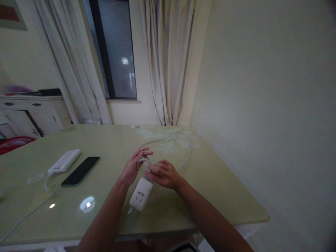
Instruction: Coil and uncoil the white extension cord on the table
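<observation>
A white power strip (141, 195) lies on the pale green glass-topped table (215, 182), its sockets facing up. Its white cord (183, 147) loops away across the table towards the far side and back to my hands. My left hand (135, 166) is closed on a coil of that cord just above the strip's far end. My right hand (164, 174) rests on the strip's far end with its fingers pressed together around the cord where it leaves the strip.
A black phone (80, 170) lies screen up to the left, beside a white power bank (64, 161) with a thin white cable (47, 183). A white cabinet (28, 112) stands at the far left. Curtains (168, 63) frame a dark window (115, 49); a bare wall stands close on the right.
</observation>
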`<state>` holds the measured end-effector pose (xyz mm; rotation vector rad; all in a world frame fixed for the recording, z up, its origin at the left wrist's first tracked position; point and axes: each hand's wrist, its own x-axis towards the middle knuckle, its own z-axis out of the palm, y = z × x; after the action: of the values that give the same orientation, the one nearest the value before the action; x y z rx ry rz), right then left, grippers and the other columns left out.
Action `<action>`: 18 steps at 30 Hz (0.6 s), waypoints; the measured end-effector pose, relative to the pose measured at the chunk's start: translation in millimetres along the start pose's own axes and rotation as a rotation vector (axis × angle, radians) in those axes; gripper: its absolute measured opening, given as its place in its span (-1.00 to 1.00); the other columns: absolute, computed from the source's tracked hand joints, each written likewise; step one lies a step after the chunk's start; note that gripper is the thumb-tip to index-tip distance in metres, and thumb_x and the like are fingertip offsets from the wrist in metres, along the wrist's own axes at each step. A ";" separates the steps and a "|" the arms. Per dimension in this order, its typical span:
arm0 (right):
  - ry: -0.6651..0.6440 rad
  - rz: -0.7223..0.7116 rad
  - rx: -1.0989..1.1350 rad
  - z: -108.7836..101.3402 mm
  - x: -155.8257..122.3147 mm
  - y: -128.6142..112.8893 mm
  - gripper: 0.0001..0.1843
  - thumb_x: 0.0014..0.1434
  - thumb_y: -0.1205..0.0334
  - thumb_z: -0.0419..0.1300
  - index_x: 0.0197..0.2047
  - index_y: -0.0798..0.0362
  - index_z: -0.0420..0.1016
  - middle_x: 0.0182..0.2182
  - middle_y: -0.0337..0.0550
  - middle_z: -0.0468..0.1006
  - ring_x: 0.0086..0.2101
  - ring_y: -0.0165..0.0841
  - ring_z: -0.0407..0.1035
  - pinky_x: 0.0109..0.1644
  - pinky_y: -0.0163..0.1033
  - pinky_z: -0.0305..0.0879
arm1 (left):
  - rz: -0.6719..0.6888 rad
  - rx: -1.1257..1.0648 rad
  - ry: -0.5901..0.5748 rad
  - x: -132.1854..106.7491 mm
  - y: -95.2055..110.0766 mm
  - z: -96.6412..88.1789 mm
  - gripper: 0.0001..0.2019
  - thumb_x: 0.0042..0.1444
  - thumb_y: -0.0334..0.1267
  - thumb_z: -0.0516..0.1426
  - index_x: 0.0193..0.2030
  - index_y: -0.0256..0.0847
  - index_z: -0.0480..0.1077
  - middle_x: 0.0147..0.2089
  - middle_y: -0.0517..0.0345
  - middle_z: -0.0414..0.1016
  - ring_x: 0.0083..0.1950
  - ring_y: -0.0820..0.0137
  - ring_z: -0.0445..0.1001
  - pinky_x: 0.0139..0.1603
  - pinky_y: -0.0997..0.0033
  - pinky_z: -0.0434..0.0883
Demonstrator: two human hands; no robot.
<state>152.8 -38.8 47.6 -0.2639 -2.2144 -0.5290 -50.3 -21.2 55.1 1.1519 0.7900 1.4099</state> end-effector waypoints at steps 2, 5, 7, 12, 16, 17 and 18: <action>0.066 0.061 0.042 -1.0 3.6 -2.8 -0.74 0.40 0.28 0.19 0.09 -0.17 0.58 -0.02 -0.16 0.66 -0.05 -0.31 0.49 0.07 -0.13 0.42 | -0.017 -0.090 0.055 -1.1 -1.3 -3.0 -0.51 0.08 0.01 0.33 0.09 -0.20 0.50 -0.02 -0.07 0.66 -0.21 0.37 0.55 -0.21 0.40 0.48; 0.183 0.273 0.135 -3.1 7.5 -4.8 -0.76 0.39 0.25 0.19 0.07 -0.16 0.59 -0.03 -0.13 0.66 -0.02 -0.24 0.48 0.14 -0.03 0.38 | 0.048 -0.160 0.182 -0.7 -3.0 -0.3 -0.46 0.02 0.00 0.37 0.10 -0.19 0.47 -0.09 0.00 0.66 -0.14 0.36 0.59 -0.11 0.38 0.51; 0.266 0.426 0.211 -4.5 9.6 -5.1 -0.80 0.38 0.20 0.19 0.01 -0.15 0.61 -0.07 -0.10 0.67 -0.03 -0.19 0.48 0.15 0.03 0.36 | 0.103 -0.154 0.231 2.3 0.0 5.6 -0.46 0.05 -0.01 0.36 0.13 -0.18 0.45 -0.10 0.00 0.66 -0.08 0.33 0.60 -0.05 0.34 0.52; 0.563 0.798 0.398 -11.9 13.8 6.3 -0.77 0.27 0.00 0.27 -0.18 -0.04 0.63 -0.16 -0.01 0.65 -0.10 -0.12 0.50 0.10 0.08 0.40 | 0.174 -0.136 0.439 25.2 30.1 3.3 -0.77 0.22 -0.21 0.22 0.00 -0.15 0.43 -0.15 0.09 0.64 -0.13 0.39 0.62 -0.13 0.41 0.50; 1.157 1.104 0.384 -44.4 -2.0 45.3 -0.69 0.23 -0.04 0.27 -0.20 0.05 0.52 -0.25 -0.05 0.63 -0.16 -0.20 0.55 0.08 0.01 0.46 | 0.235 -0.163 0.834 42.1 63.2 -53.3 -0.90 0.30 -0.43 0.01 -0.17 -0.15 0.27 -0.31 0.25 0.51 -0.34 0.49 0.57 -0.17 0.36 0.50; 1.281 1.133 0.408 -57.2 -11.6 58.7 -0.68 0.20 -0.05 0.29 -0.21 0.04 0.47 -0.29 -0.10 0.62 -0.22 -0.26 0.56 0.03 -0.05 0.49 | 0.255 -0.115 0.873 41.1 70.3 -74.3 -0.88 0.31 -0.45 -0.04 -0.18 -0.14 0.23 -0.34 0.26 0.48 -0.40 0.49 0.54 -0.20 0.34 0.50; 1.383 1.168 0.435 -71.2 -23.5 72.4 -0.68 0.17 -0.06 0.31 -0.21 0.01 0.42 -0.33 -0.17 0.61 -0.30 -0.33 0.56 -0.05 -0.12 0.52 | 0.308 -0.028 0.892 37.3 77.0 -96.5 -0.86 0.30 -0.47 -0.07 -0.20 -0.13 0.19 -0.36 0.30 0.45 -0.47 0.50 0.48 -0.25 0.35 0.49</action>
<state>242.3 -7.1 90.7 -0.6281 -0.5524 0.3820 -163.8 14.3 105.1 0.5938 1.2224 2.2297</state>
